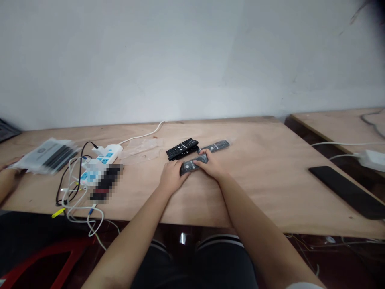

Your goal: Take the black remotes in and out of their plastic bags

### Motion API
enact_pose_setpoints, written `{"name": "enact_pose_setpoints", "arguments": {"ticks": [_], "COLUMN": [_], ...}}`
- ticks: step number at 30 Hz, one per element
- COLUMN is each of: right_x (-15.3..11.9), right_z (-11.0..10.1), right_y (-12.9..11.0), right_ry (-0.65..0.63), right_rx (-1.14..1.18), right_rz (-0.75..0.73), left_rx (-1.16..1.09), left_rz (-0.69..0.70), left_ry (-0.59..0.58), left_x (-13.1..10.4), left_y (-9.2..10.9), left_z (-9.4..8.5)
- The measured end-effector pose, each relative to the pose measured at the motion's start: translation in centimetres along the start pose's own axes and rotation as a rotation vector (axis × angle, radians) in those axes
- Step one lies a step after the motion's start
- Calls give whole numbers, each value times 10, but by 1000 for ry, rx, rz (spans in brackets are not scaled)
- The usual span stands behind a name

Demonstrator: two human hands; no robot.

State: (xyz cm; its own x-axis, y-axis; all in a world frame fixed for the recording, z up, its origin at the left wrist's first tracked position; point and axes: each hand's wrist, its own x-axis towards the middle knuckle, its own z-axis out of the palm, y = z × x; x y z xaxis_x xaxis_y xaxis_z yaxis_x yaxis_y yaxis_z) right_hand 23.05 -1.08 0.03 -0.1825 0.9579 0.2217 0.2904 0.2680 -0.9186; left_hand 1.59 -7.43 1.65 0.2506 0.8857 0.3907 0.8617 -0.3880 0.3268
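Note:
A dark remote control [190,165], apparently in a clear plastic sleeve, lies between my two hands just over the wooden table. My left hand [172,175] grips its left end, and my right hand [209,163] is closed around its right end, thumb on the button side. Just beyond my hands, black remote controls [182,148] lie stacked one on another. Another remote [217,146], looking greyish as if in plastic, rests to their right, its left end close to my right fingers.
Clear plastic sleeves [141,149] lie left of the remotes. A white power strip [112,150] with tangled cables sits further left. Another person's hand [12,164] touches a plastic bag [49,156] of dark items. A black flat object [345,192] lies at right.

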Motion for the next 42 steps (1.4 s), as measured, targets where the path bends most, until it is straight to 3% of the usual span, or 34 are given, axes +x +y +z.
{"name": "enact_pose_setpoints", "arguments": {"ticks": [4, 11, 16, 22, 28, 35, 42], "right_x": [2, 10, 11, 10, 5, -7, -27], "right_z": [-1, -8, -9, -7, -13, -33, -62], "right_y": [-2, 12, 23, 23, 36, 63, 60], "right_ry": [69, 159, 136, 183, 367, 408, 469], "right_rx": [35, -18, -101, -148, -122, -21, -148], "right_rz": [17, 30, -21, -101, 51, 80, 128], "left_rx": [26, 219, 243, 219, 207, 183, 182], "left_rz": [-7, -151, -309, -337, -339, -347, -336], "left_ry": [56, 192, 112, 11, 6, -9, 9], "left_x": [-5, -15, -17, -14, -13, -12, -14], "left_y": [-15, -58, -76, -81, -81, -81, -82], "left_z": [-10, -29, -19, -13, -14, -14, -12]}}
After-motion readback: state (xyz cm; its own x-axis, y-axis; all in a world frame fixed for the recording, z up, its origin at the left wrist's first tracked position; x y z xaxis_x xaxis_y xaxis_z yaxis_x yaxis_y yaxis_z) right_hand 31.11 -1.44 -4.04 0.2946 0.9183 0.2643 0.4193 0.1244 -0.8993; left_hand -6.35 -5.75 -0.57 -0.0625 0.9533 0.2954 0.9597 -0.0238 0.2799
